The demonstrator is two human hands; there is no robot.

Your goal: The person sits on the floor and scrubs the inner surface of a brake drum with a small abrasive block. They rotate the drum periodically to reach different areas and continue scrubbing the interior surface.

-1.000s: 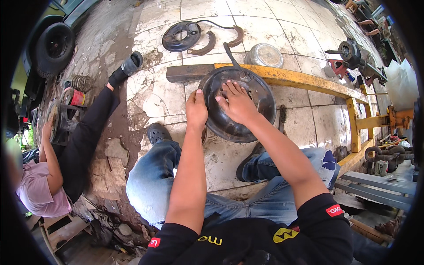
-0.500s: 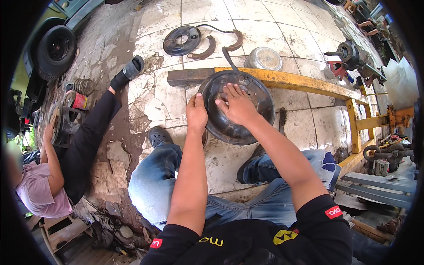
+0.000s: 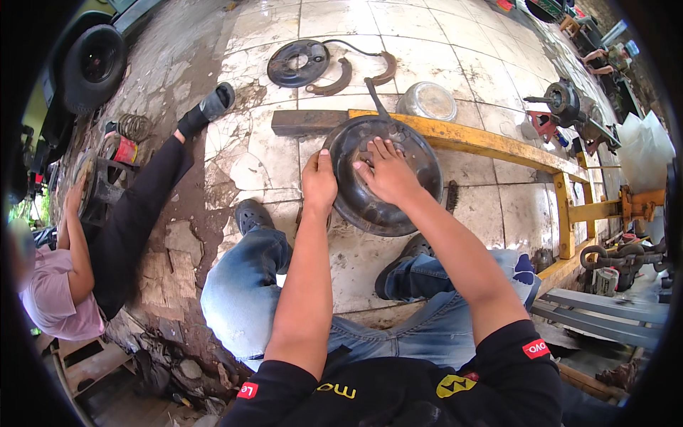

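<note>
A round black brake backing plate (image 3: 377, 213) stands tilted in front of me, its upper part against a steel bar. My left hand (image 3: 319, 183) grips its left rim, thumb on the near face and the other fingers hidden. Across the plate's middle lies my right hand (image 3: 391, 173), fingers spread over the surface; whether anything thin is under them I cannot tell. Beyond the bar, a second backing plate (image 3: 279, 72) rests on the tiles beside two curved brake shoes, one rusty brown (image 3: 331, 89) and one farther right (image 3: 388, 70).
The bar belongs to a yellow frame (image 3: 484, 139) running to the right. Behind it sits a silver bowl (image 3: 429, 102). A dark brush (image 3: 452, 195) lies right of the plate. At left, a seated person (image 3: 60, 288) has hands on a round part. A coil spring (image 3: 134, 128) stands nearby.
My right hand has shifted slightly down and right over the plate. My left hand keeps its hold on the rim. The whole view has shifted a little.
</note>
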